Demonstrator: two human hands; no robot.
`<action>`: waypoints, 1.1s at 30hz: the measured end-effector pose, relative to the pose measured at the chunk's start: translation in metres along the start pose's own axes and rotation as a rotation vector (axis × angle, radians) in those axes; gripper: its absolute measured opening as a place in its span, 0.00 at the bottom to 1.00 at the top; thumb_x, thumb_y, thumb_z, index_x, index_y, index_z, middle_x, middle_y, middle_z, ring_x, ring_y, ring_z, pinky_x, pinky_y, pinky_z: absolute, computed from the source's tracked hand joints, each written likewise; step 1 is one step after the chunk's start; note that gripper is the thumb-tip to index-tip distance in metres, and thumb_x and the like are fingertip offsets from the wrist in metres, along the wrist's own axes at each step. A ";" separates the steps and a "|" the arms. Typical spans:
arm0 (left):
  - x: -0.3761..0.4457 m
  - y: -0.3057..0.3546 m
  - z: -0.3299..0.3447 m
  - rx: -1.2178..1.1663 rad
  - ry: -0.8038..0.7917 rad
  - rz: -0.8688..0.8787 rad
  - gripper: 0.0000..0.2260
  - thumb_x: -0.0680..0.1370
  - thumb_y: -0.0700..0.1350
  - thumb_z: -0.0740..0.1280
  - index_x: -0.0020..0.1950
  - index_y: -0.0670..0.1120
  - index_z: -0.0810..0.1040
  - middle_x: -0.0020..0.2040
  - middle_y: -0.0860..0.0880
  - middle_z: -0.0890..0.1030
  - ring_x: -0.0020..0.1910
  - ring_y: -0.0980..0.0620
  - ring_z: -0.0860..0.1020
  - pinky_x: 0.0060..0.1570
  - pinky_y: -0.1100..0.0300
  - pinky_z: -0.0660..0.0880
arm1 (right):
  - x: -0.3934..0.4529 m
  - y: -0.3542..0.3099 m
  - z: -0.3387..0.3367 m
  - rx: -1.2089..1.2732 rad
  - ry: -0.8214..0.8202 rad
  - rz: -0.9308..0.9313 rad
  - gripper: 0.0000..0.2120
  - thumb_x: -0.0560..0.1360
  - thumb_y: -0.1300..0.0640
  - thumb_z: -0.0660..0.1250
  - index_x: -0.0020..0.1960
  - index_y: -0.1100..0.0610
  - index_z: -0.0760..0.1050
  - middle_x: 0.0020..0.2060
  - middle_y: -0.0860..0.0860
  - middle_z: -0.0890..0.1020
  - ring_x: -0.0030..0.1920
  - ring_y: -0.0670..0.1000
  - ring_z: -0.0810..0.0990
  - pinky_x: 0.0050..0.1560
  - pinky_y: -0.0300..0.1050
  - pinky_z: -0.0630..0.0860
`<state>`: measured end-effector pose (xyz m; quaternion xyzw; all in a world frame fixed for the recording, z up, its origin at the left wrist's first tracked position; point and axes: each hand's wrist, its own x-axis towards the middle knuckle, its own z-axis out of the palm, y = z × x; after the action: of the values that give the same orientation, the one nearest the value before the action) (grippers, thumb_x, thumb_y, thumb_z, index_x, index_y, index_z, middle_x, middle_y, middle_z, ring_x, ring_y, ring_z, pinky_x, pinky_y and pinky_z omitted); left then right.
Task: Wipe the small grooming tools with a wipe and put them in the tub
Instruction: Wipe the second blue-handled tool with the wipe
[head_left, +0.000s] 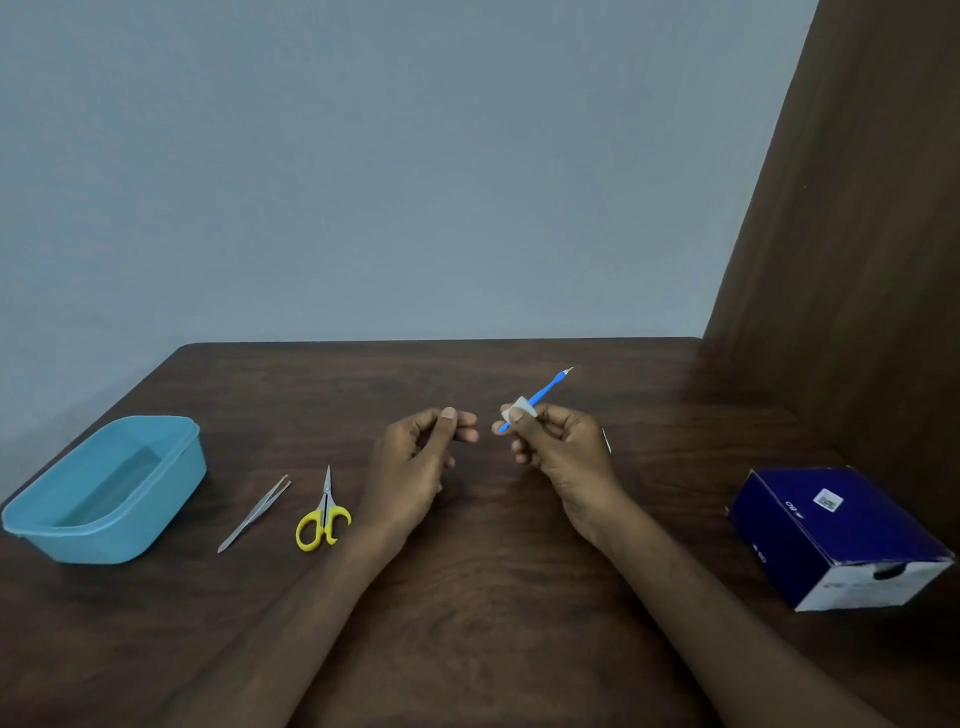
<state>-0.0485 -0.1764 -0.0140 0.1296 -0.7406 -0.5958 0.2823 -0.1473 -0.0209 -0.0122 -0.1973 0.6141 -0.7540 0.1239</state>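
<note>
Blue-handled slim grooming tool (537, 397), with a pale metal tip pointing to about 1 o'clock, was held above the table's middle by the right hand (558, 454); thumb and forefinger pinched a small folded white wipe (521, 408) round the shaft, and the lower blue end showed just below the thumb, toward 7 o'clock. The remaining fingers of that hand were curled beneath. Left hand (421, 462), at 9 o'clock from the right hand and just apart from it, held nothing that could be made out; its fingers were loosely curled, with thumb and fingertips close together and pointing toward the tool's lower end. Both forearms entered from 6 o'clock. Scissors (323, 517), small, with yellow handles and steel blades closed, lay flat at 8 o'clock from the left hand, blades pointing to 12 o'clock. Tweezers (254, 513), of grey metal, lay just beside the scissors at their 9 o'clock, slanted with the open tips toward 1 o'clock. Tub (171, 483), light blue plastic, rectangular with rounded corners, stood open at the table's left edge, at 9 o'clock from the tweezers; nothing could be made out inside it. Box (826, 535), dark blue card with a white end and a small white label on top, sat well apart at 3 o'clock from the right hand. Table (493, 597), dark brown wood grain, bore all items; grey-blue wall at 12 o'clock; brown panel (857, 234) at 2 o'clock.
</note>
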 end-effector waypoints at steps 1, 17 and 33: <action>0.000 0.000 0.000 -0.002 -0.006 -0.001 0.13 0.88 0.50 0.63 0.55 0.51 0.87 0.47 0.51 0.88 0.35 0.55 0.76 0.28 0.59 0.71 | 0.000 0.001 -0.001 -0.039 0.001 -0.011 0.06 0.77 0.59 0.77 0.53 0.59 0.87 0.46 0.56 0.90 0.38 0.47 0.79 0.42 0.39 0.79; -0.003 0.001 0.001 0.121 -0.096 0.122 0.06 0.82 0.51 0.73 0.48 0.56 0.89 0.40 0.48 0.87 0.36 0.51 0.80 0.39 0.48 0.77 | -0.003 0.000 0.003 -0.063 -0.007 -0.025 0.12 0.83 0.49 0.69 0.54 0.55 0.88 0.50 0.48 0.90 0.39 0.44 0.78 0.42 0.42 0.75; -0.002 0.000 0.000 0.191 -0.107 0.153 0.09 0.82 0.47 0.73 0.42 0.52 0.87 0.40 0.56 0.88 0.36 0.63 0.80 0.37 0.68 0.70 | 0.004 -0.006 -0.004 0.111 0.085 -0.030 0.07 0.80 0.54 0.74 0.52 0.56 0.89 0.44 0.51 0.87 0.36 0.47 0.75 0.38 0.42 0.74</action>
<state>-0.0469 -0.1749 -0.0143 0.0670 -0.8158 -0.5052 0.2735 -0.1524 -0.0174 -0.0067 -0.1671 0.5732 -0.7962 0.0974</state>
